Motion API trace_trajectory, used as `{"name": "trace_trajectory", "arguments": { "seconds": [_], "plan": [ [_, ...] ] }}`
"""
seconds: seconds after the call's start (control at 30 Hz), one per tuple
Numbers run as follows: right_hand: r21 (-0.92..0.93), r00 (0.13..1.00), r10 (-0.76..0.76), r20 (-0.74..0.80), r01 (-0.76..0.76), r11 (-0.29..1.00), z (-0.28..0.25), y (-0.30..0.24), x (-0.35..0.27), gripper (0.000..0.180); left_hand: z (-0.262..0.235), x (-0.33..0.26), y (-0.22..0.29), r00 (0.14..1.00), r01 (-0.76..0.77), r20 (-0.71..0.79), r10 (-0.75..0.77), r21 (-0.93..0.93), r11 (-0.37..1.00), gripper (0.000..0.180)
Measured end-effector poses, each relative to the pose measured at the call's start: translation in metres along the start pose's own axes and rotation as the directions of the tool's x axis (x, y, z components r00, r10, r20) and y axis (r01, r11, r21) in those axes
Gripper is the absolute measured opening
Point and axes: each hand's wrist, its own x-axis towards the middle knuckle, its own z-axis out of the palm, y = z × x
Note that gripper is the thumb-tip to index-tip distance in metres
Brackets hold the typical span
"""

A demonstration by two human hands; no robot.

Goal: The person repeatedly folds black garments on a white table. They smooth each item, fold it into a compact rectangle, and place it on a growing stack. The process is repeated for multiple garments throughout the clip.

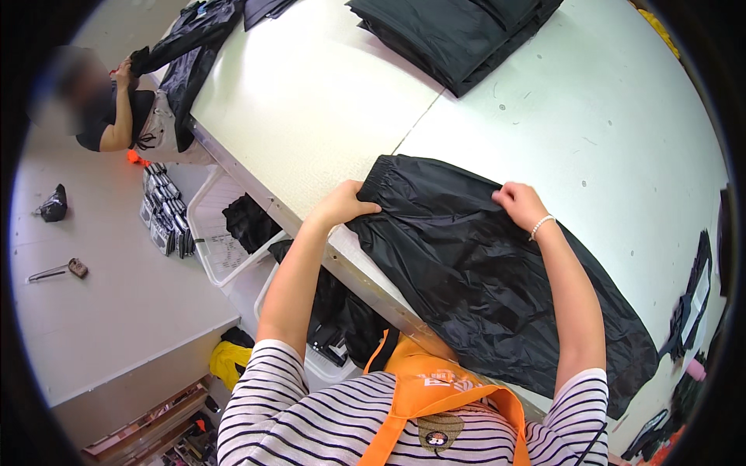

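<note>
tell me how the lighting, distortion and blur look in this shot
Head view: even, bright light, soft sheen on the black shiny garment that the left hand and right hand grip; fisheye bends the white table edges, with a dark rim around the frame; the person far left has a blurred face.

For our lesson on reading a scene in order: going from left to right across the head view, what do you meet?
Black bag on the floor → co-worker → white plastic bin → left hand → black garment → right hand → dark items at the table's right edge.
</note>
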Motion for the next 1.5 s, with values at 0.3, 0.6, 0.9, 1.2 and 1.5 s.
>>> {"name": "trace_trajectory", "arguments": {
  "seconds": [0.3,0.6,0.9,1.2,1.5],
  "plan": [
    [-0.404,0.675,-0.360,-0.644,0.099,0.909,0.045,0.016,0.012,0.023,0.141,-0.066,0.086,0.750,-0.492,-0.122,0.650,0.554,0.672,0.068],
    [-0.359,0.851,-0.235,-0.471,0.058,0.932,0.058,-0.003,-0.110,0.048,0.238,-0.127,0.051,0.653,-0.746,0.264,0.710,0.390,0.540,0.048],
    [-0.052,0.689,-0.097,-0.719,0.087,0.995,0.052,0.032,-0.111,0.042,0.259,-0.152,0.045,0.635,-0.768,0.220,0.740,0.279,0.576,0.038],
    [-0.171,0.771,-0.196,-0.606,0.115,0.979,0.065,0.098,-0.148,0.057,0.324,-0.140,0.062,0.763,-0.609,0.246,0.598,0.584,0.536,0.072],
    [-0.270,0.818,0.086,-0.568,-0.284,0.920,0.009,0.272,-0.356,0.061,0.296,-0.131,0.060,0.762,-0.570,0.248,0.599,0.697,0.436,0.073]
  ]
}}
